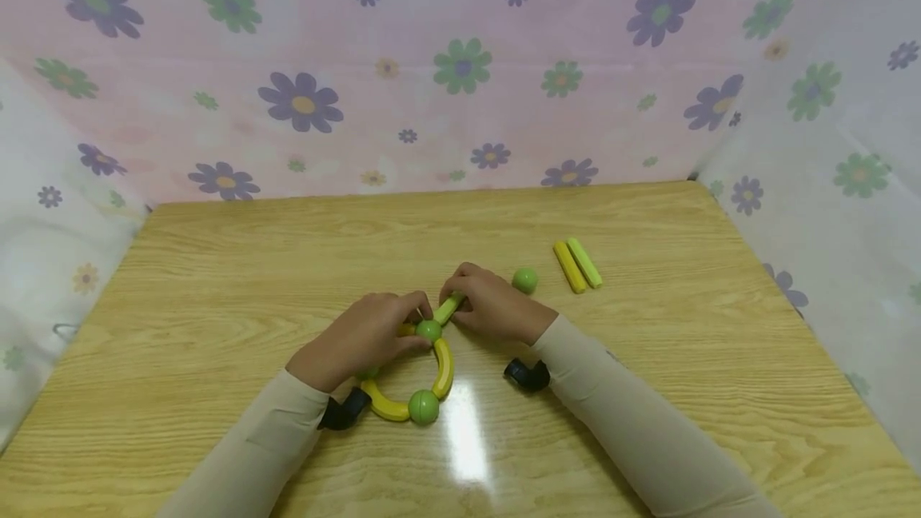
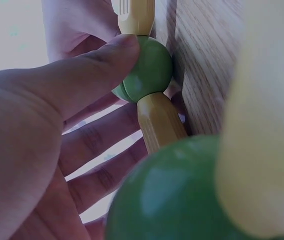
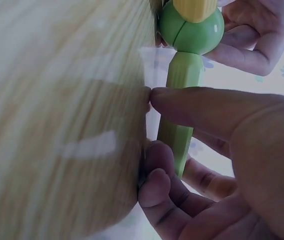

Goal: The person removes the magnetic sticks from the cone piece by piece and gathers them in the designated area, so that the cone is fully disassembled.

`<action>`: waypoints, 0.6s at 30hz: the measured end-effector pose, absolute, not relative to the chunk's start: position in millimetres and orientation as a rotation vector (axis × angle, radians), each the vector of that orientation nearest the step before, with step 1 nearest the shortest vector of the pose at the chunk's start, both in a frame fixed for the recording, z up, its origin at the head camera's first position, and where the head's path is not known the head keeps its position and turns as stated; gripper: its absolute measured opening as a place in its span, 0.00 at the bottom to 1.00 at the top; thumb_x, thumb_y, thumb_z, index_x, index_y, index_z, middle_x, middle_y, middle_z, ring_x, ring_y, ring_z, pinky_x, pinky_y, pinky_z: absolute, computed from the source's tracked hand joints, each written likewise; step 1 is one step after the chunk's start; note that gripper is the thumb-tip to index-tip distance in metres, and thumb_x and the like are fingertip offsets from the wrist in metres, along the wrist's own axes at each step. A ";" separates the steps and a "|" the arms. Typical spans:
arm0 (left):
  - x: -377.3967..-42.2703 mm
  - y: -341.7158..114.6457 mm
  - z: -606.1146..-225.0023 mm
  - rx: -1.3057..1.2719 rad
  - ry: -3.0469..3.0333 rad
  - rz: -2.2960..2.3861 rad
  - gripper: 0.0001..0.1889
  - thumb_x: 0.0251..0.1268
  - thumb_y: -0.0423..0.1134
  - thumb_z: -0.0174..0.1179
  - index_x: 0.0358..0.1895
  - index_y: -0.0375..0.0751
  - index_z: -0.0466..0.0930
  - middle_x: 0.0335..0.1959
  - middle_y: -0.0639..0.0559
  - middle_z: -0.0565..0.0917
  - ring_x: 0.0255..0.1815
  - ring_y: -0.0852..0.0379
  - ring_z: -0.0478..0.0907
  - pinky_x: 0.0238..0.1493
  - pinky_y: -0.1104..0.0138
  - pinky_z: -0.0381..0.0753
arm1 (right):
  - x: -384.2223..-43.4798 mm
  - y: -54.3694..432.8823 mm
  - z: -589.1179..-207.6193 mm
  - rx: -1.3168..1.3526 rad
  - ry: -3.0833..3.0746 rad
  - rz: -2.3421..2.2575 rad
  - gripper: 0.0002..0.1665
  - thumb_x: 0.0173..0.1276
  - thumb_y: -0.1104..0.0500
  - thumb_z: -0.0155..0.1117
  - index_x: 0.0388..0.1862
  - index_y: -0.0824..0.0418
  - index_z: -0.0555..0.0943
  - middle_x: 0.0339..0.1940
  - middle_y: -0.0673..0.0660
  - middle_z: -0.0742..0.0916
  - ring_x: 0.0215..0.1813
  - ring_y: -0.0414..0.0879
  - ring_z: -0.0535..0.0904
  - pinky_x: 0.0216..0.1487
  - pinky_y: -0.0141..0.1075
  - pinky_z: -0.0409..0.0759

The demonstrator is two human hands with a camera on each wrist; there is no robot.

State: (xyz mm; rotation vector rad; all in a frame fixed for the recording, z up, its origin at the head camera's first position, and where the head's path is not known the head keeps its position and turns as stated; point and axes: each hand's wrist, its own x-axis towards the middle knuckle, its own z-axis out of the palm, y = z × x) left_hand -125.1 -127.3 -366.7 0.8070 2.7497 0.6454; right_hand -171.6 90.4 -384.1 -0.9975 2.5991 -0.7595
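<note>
wooden table, floral cloth walls — left hand pinches green ball, right hand grips green stick.

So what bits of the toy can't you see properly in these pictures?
- Head view: the left hand covers the left side of the yellow curved-rod ring.
- Head view: the right hand hides the far end of the straight lime-green plastic rod.
- Left wrist view: the near green ball is blurred and cut off by the bottom edge.
</note>
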 end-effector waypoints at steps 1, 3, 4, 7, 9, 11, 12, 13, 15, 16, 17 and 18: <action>-124.9 -127.1 -367.0 0.804 2.754 0.644 0.14 0.61 0.46 0.71 0.46 0.51 0.80 0.39 0.56 0.88 0.38 0.60 0.83 0.44 0.61 0.80 | -171.2 91.3 -384.9 -0.993 2.597 -0.767 0.10 0.70 0.62 0.67 0.49 0.57 0.84 0.47 0.54 0.79 0.43 0.42 0.77 0.46 0.32 0.79; -124.7 -126.8 -368.0 0.792 2.760 0.641 0.14 0.61 0.47 0.71 0.46 0.51 0.80 0.39 0.56 0.89 0.38 0.61 0.83 0.45 0.60 0.80 | -170.7 92.5 -386.8 -0.984 2.594 -0.781 0.11 0.70 0.61 0.67 0.50 0.57 0.84 0.47 0.54 0.79 0.43 0.42 0.77 0.47 0.33 0.79; -124.6 -126.6 -367.7 0.788 2.763 0.639 0.14 0.60 0.46 0.72 0.46 0.51 0.80 0.39 0.56 0.89 0.37 0.61 0.83 0.45 0.60 0.79 | -170.5 92.9 -387.2 -0.981 2.591 -0.791 0.11 0.70 0.61 0.68 0.50 0.58 0.83 0.47 0.54 0.79 0.43 0.42 0.77 0.47 0.33 0.79; -124.0 -126.7 -367.1 0.774 2.752 0.634 0.14 0.61 0.46 0.71 0.46 0.51 0.80 0.39 0.56 0.89 0.37 0.61 0.83 0.44 0.60 0.79 | -169.5 93.5 -388.3 -0.983 2.578 -0.806 0.12 0.70 0.61 0.68 0.51 0.58 0.83 0.48 0.55 0.79 0.43 0.42 0.77 0.47 0.32 0.79; -123.6 -127.1 -367.0 0.773 2.748 0.636 0.14 0.61 0.46 0.71 0.46 0.50 0.80 0.39 0.56 0.89 0.36 0.61 0.83 0.42 0.62 0.79 | -169.4 93.6 -388.6 -0.978 2.578 -0.816 0.12 0.70 0.62 0.68 0.51 0.58 0.83 0.48 0.55 0.79 0.44 0.43 0.77 0.47 0.33 0.79; -123.6 -127.8 -366.2 0.780 2.748 0.640 0.14 0.61 0.45 0.71 0.46 0.50 0.80 0.39 0.55 0.89 0.37 0.60 0.83 0.42 0.62 0.80 | -170.7 93.8 -388.4 -0.952 2.580 -0.836 0.10 0.70 0.61 0.67 0.50 0.57 0.82 0.48 0.54 0.80 0.46 0.43 0.78 0.50 0.34 0.80; -123.6 -128.2 -365.9 0.785 2.751 0.642 0.14 0.61 0.45 0.71 0.46 0.50 0.80 0.39 0.55 0.89 0.37 0.60 0.83 0.42 0.62 0.80 | -171.5 94.0 -388.0 -0.942 2.584 -0.847 0.10 0.70 0.61 0.67 0.49 0.56 0.82 0.48 0.54 0.80 0.47 0.44 0.78 0.51 0.35 0.80; -123.7 -128.2 -365.6 0.787 2.755 0.645 0.14 0.61 0.45 0.72 0.46 0.50 0.80 0.39 0.56 0.89 0.38 0.60 0.83 0.42 0.62 0.80 | -172.3 94.4 -387.8 -0.928 2.587 -0.860 0.09 0.70 0.61 0.67 0.49 0.56 0.82 0.48 0.53 0.81 0.48 0.44 0.78 0.51 0.36 0.80; -124.3 -128.4 -365.7 0.796 2.761 0.649 0.14 0.60 0.45 0.72 0.46 0.50 0.80 0.39 0.56 0.88 0.38 0.60 0.84 0.42 0.62 0.81 | -173.5 95.6 -387.3 -0.894 2.582 -0.904 0.09 0.70 0.61 0.67 0.48 0.55 0.82 0.48 0.52 0.82 0.49 0.43 0.78 0.52 0.37 0.80; -124.5 -128.0 -365.6 0.798 2.762 0.648 0.14 0.60 0.45 0.72 0.46 0.51 0.80 0.39 0.56 0.88 0.39 0.59 0.84 0.43 0.62 0.81 | -173.7 96.6 -387.2 -0.890 2.580 -0.920 0.10 0.70 0.61 0.67 0.49 0.55 0.82 0.48 0.52 0.83 0.47 0.43 0.79 0.50 0.36 0.80; -124.6 -127.7 -365.9 0.801 2.762 0.644 0.14 0.60 0.46 0.72 0.46 0.51 0.80 0.39 0.56 0.88 0.39 0.59 0.84 0.43 0.61 0.81 | -173.2 97.9 -387.2 -0.896 2.576 -0.932 0.11 0.70 0.61 0.67 0.50 0.55 0.82 0.48 0.52 0.84 0.45 0.42 0.79 0.49 0.35 0.80; -124.7 -127.3 -366.3 0.804 2.762 0.642 0.14 0.60 0.46 0.72 0.46 0.51 0.80 0.39 0.56 0.88 0.39 0.59 0.84 0.43 0.61 0.81 | -172.1 99.3 -386.8 -0.908 2.574 -0.947 0.12 0.70 0.62 0.67 0.51 0.55 0.82 0.49 0.52 0.84 0.43 0.42 0.78 0.47 0.34 0.80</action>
